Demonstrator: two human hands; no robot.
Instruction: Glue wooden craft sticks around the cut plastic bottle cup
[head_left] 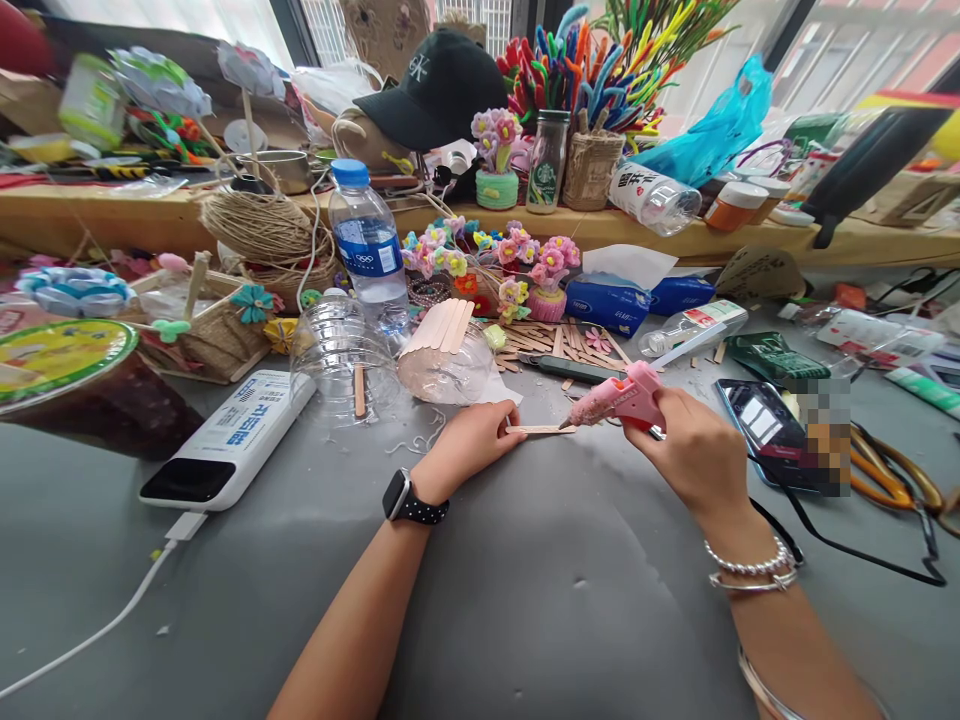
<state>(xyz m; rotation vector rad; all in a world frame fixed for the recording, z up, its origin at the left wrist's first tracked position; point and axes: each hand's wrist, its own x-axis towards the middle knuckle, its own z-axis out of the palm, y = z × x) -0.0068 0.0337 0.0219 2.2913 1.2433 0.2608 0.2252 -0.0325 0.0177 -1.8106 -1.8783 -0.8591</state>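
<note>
My left hand (474, 440) pinches the left end of a flat wooden craft stick (544, 430) on the grey table. In my right hand (691, 445) is a pink glue gun (622, 397), its nozzle at the stick's right end. Behind my left hand lies a cut clear plastic piece (450, 370) with several craft sticks (442, 327) side by side on top. Left of it is a ribbed clear plastic piece (337, 350) with one stick (359, 391) on it. A pile of loose sticks (559, 342) lies beyond the glue gun.
A water bottle (367, 245) stands behind the plastic pieces. At the left are a white power bank (229, 440) with a cable and a tilted drink cup (90, 385). A phone (765, 430) and orange-handled scissors (881, 470) lie at the right. Crowded wooden shelf (450, 225) behind.
</note>
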